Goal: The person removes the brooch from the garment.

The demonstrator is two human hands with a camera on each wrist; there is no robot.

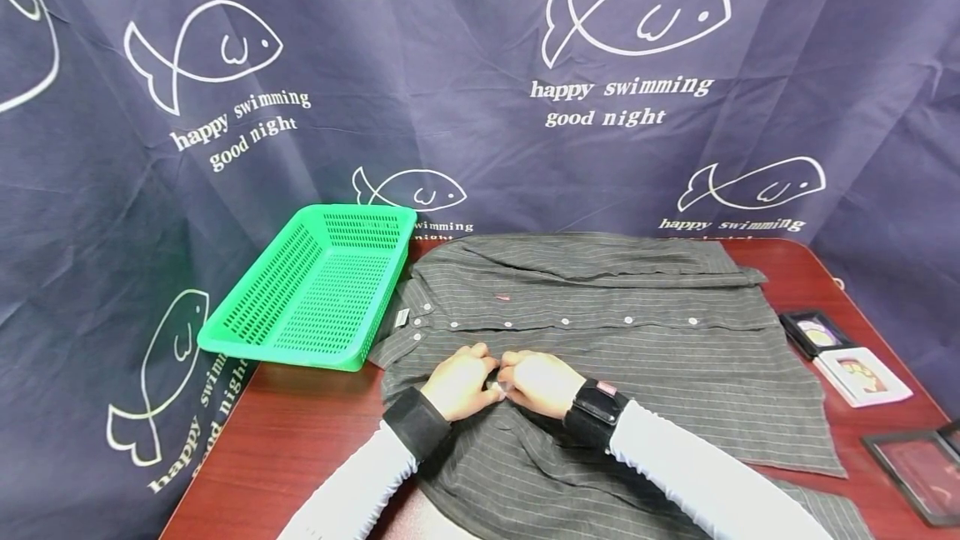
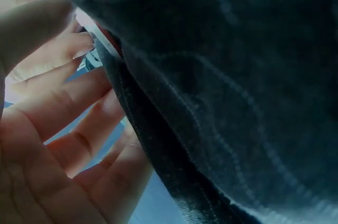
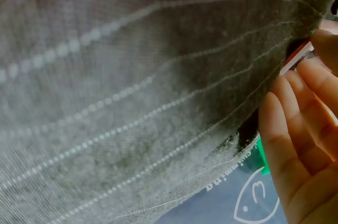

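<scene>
A dark grey shirt point(image 1: 600, 365) with thin pale stripes lies spread over the table, its buttoned front facing up and its collar to the left. Both hands meet at the chest below the button row. My left hand point(image 1: 462, 382) has its fingers curled at the cloth, pinching it. Opposite, my right hand point(image 1: 542, 383) grips the cloth close by, fingertips almost meeting the left ones. Between them shows a small whitish piece point(image 1: 498, 388). In the wrist views a narrow white-and-red strip point(image 2: 105, 39) sits at the cloth edge by the fingertips; I cannot tell what it is.
A green plastic basket point(image 1: 288, 354) stands at the left, beside the collar. On the right of the red-brown table point(image 1: 315, 423) lie an open small case point(image 1: 862, 376) with pictures and a dark-framed clear box point(image 1: 915, 473). A blue fish-print curtain point(image 1: 480, 123) hangs behind.
</scene>
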